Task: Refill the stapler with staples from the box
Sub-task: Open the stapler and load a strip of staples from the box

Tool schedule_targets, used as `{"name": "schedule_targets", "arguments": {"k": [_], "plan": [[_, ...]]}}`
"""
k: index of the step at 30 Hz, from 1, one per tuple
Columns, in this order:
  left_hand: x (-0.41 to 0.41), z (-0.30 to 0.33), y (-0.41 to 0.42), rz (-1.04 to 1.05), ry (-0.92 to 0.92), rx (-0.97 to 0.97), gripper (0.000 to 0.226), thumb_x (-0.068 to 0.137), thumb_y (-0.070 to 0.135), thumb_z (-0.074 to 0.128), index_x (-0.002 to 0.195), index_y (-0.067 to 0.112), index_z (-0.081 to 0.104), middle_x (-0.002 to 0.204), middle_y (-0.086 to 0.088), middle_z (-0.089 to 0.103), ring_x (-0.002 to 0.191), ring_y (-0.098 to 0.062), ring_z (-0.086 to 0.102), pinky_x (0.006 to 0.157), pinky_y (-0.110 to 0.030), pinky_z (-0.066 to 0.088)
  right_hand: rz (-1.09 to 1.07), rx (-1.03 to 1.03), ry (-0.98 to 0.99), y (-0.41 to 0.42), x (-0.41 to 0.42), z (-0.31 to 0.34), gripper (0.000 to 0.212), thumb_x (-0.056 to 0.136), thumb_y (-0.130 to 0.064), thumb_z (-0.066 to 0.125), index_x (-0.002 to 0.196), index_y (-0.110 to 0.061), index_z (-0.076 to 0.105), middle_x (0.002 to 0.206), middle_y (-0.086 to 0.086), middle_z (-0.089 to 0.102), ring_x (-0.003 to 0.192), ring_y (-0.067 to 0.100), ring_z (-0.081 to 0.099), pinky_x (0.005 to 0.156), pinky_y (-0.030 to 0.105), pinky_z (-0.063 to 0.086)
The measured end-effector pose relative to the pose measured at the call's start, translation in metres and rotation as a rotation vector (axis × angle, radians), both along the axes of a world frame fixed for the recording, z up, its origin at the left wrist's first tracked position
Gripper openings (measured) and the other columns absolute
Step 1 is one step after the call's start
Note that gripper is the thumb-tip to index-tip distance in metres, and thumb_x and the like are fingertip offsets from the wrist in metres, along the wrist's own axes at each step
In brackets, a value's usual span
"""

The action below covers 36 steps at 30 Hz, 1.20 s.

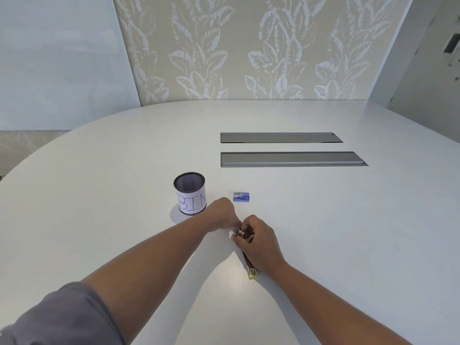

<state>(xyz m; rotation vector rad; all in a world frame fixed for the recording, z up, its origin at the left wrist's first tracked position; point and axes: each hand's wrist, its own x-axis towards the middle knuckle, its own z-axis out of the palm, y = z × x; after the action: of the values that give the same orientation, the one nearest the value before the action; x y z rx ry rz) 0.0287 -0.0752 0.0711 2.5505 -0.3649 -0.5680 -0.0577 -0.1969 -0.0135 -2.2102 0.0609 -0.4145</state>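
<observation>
Leafy wallpaper (pixel 249 46) across the top of the frame. Below it, big white round table (pixel 124 170) filling the middle and bottom. 2 long grey lids (pixel 293 159) set flat in the table, right of center, one above the other. 2 bare arms reaching in from the bottom, with a grey sleeve (pixel 57 317) at the lower left. Black mesh cup (pixel 190 192) left of center, standing upright, with a white paper marked "BIN" wrapped around it. Right hand (pixel 258 245) just below center, fingers curled around the stapler (pixel 247 263) and gripping it. Left hand (pixel 222 215) just to its upper left, fingers bunched and pinching at the top end of the stapler; cannot tell what is between the fingertips. Stapler lying slanted on the table, mostly hidden under the right hand, with its yellow end poking out at the lower right. Small blue box (pixel 241 196) lying flat just above the hands, right of the cup, not touching either.
</observation>
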Motion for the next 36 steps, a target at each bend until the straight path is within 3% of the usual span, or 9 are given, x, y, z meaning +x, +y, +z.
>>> {"name": "schedule_targets", "arguments": {"k": [4, 8, 11, 15, 22, 36], "plan": [[0.000, 0.003, 0.002, 0.004, 0.010, -0.049, 0.022, 0.070, 0.018, 0.077, 0.075, 0.009, 0.058, 0.072, -0.008, 0.050, 0.063, -0.023, 0.040, 0.048, -0.026, 0.026, 0.009, 0.008, -0.005, 0.000, 0.000, 0.000, 0.030, 0.077, -0.039, 0.075, 0.082, -0.030, 0.047, 0.081, -0.010, 0.059, 0.073, 0.011, 0.053, 0.060, 0.022, 0.042], [0.002, 0.017, 0.008, -0.004, 0.001, -0.096, 0.032, 0.070, 0.012, 0.073, 0.059, 0.011, 0.043, 0.060, -0.007, 0.037, 0.053, -0.023, 0.030, 0.047, -0.024, 0.020, 0.001, -0.003, -0.004, 0.000, 0.000, 0.001, 0.033, 0.076, -0.043, 0.077, 0.080, -0.032, 0.046, 0.077, -0.010, 0.058, 0.071, 0.011, 0.052, 0.061, 0.024, 0.044], [0.004, 0.033, 0.013, -0.026, -0.051, -0.122, 0.017, 0.070, 0.011, 0.072, 0.066, 0.008, 0.056, 0.062, -0.007, 0.043, 0.056, -0.023, 0.034, 0.049, -0.024, 0.025, 0.001, -0.017, -0.007, 0.000, -0.001, 0.002, 0.030, 0.075, -0.041, 0.074, 0.080, -0.032, 0.046, 0.075, -0.009, 0.058, 0.071, 0.011, 0.053, 0.061, 0.025, 0.045], [0.008, 0.057, 0.024, -0.001, -0.186, -0.160, 0.015, 0.068, 0.015, 0.074, 0.060, 0.013, 0.061, 0.051, 0.006, 0.053, 0.047, -0.015, 0.046, 0.050, -0.021, 0.037, 0.007, -0.033, -0.002, 0.000, -0.001, 0.002, 0.030, 0.075, -0.038, 0.074, 0.080, -0.031, 0.046, 0.074, -0.009, 0.058, 0.072, 0.009, 0.055, 0.061, 0.022, 0.043], [0.029, 0.091, 0.057, 0.148, -0.496, -0.120, 0.007, 0.067, 0.016, 0.069, 0.065, 0.019, 0.063, 0.071, 0.008, 0.067, 0.070, -0.013, 0.064, 0.052, -0.022, 0.041, 0.004, -0.046, -0.005, 0.000, -0.001, 0.003, 0.030, 0.076, -0.036, 0.074, 0.079, -0.030, 0.045, 0.074, -0.009, 0.058, 0.073, 0.009, 0.056, 0.061, 0.023, 0.044], [0.048, 0.073, 0.083, 0.234, -0.413, 0.035, 0.025, 0.075, 0.002, 0.054, 0.080, 0.017, 0.074, 0.087, -0.002, 0.072, 0.084, -0.027, 0.068, 0.062, -0.028, 0.052, 0.012, -0.041, 0.006, 0.001, -0.003, 0.006, 0.029, 0.076, -0.037, 0.073, 0.079, -0.031, 0.045, 0.073, -0.010, 0.058, 0.072, 0.009, 0.054, 0.061, 0.022, 0.042]]}}
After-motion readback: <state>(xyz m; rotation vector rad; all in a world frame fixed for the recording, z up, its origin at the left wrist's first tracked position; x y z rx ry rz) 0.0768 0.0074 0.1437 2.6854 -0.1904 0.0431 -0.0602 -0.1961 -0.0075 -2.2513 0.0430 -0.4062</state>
